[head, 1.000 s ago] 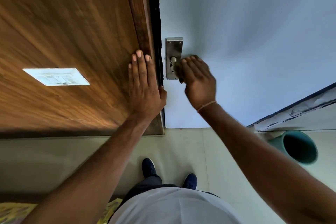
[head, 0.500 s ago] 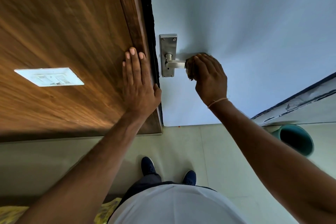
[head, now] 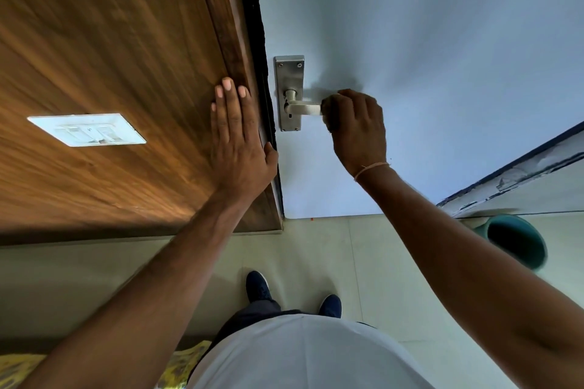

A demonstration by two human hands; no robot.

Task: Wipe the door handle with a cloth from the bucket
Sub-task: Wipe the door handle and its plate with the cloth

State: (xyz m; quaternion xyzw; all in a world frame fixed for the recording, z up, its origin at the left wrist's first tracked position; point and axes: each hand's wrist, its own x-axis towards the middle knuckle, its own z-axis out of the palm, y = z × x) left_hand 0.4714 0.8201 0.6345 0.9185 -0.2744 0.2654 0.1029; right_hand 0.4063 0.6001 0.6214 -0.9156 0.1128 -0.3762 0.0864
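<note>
Presently: right hand (head: 358,128), arm outstretched, fingers curled shut round free end of door handle (head: 303,109), cloth hidden; left hand (head: 238,142) spread flat on wooden frame (head: 234,41) beside handle.

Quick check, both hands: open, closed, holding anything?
Left hand: open, flat against the wooden panel.
Right hand: closed around the door handle end; cloth barely visible.

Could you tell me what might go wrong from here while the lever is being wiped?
The left hand lies flat on the wooden frame, thumb at the door gap, so it could get pinched. The right hand covers only the end of the door handle, so the backplate may be missed.
</note>
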